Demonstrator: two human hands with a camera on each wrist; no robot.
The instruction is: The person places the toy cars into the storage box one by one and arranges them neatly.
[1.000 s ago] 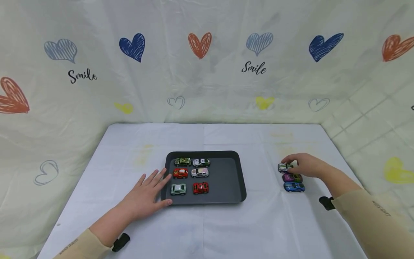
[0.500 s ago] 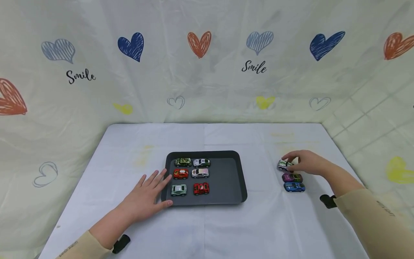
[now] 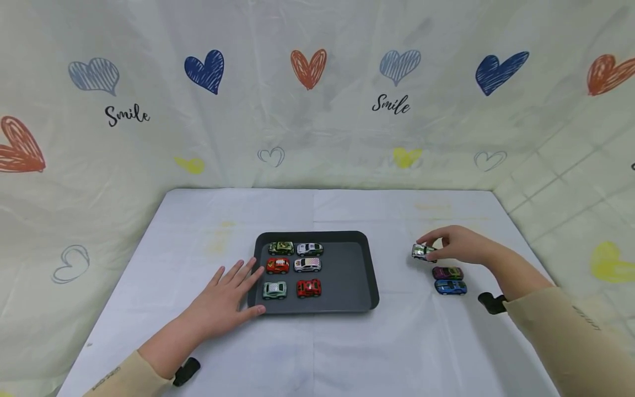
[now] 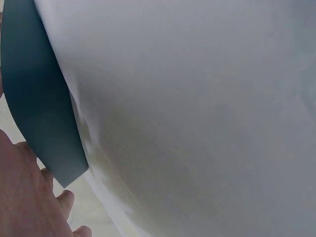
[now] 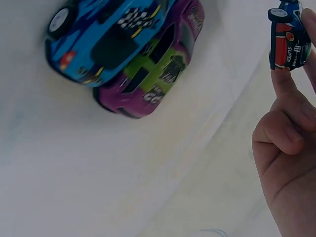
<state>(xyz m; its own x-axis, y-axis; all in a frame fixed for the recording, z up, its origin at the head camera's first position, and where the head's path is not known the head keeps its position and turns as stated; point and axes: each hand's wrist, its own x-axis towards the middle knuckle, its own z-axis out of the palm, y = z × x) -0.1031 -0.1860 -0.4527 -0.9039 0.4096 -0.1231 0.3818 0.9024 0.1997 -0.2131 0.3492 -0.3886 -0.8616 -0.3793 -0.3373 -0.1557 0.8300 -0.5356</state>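
Note:
My right hand (image 3: 458, 243) pinches a small toy car (image 3: 420, 252) between thumb and fingers, raised off the white cloth to the right of the tray. In the right wrist view this toy car (image 5: 289, 44) shows a dark side with red patches. Just in front of that hand, a purple-and-green toy car (image 3: 447, 273) and a blue toy car (image 3: 450, 286) stand side by side on the cloth. My left hand (image 3: 220, 306) has its fingers spread and touches the left edge of the dark grey tray (image 3: 347, 278). The left wrist view shows the tray's outer wall (image 4: 39, 94) beside the fingers.
Several toy cars stand in the tray's left and middle part, among them a camouflage car (image 3: 280, 248), a mint car (image 3: 274, 290) and a red car (image 3: 308, 288). A heart-printed curtain (image 3: 337, 132) hangs behind the cloth-covered table (image 3: 347, 353).
The right hand has lifted the toy car from its place beside the purple-and-green one and moved it left, toward the tray. The left hand has stayed at the tray's edge.

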